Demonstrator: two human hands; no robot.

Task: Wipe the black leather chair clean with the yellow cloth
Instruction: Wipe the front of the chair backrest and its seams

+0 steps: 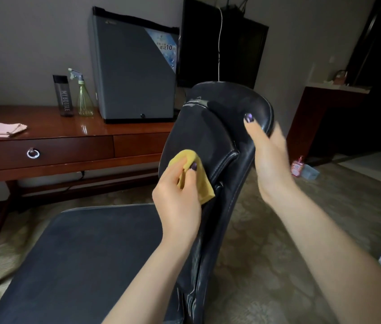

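The black leather chair (210,127) fills the middle of the head view, its backrest seen edge-on and its seat (79,253) spreading to the lower left. My left hand (177,197) holds the folded yellow cloth (198,178) and presses it against the front face of the backrest. My right hand (268,160) grips the backrest's upper right edge, thumb lying across the top padding and fingers hidden behind it.
A wooden desk (68,146) stands at the left with a dark bottle (62,95), a green spray bottle (84,97), a pink folded cloth (0,129) and a grey mini fridge (133,73). A small pink item (298,168) lies on the carpet at the right.
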